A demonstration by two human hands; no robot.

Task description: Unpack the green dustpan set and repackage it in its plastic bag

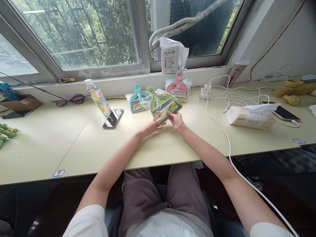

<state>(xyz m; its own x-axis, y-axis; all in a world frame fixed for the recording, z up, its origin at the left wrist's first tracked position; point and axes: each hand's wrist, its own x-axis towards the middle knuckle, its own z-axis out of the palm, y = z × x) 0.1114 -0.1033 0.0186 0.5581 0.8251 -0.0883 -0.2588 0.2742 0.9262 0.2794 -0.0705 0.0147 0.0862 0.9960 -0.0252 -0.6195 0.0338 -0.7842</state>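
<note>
Between my two hands is a green dustpan and brush set (161,102) in clear wrapping, lifted off the table with its handle pointing up and to the left. My left hand (154,126) grips its lower left edge. My right hand (176,120) pinches the lower right edge, thumb on the printed label. Just behind it lie two similar wrapped sets: a teal dustpan set (137,98) on the left and a pink dustpan set (178,86) on the right, propped near the wall.
A drink bottle (98,98) stands beside a black phone (113,118) on the left. At right are a tissue pack (251,116), a white charger (204,91) and a long white cable (223,131) running off the table edge. A white package (170,57) sits on the sill.
</note>
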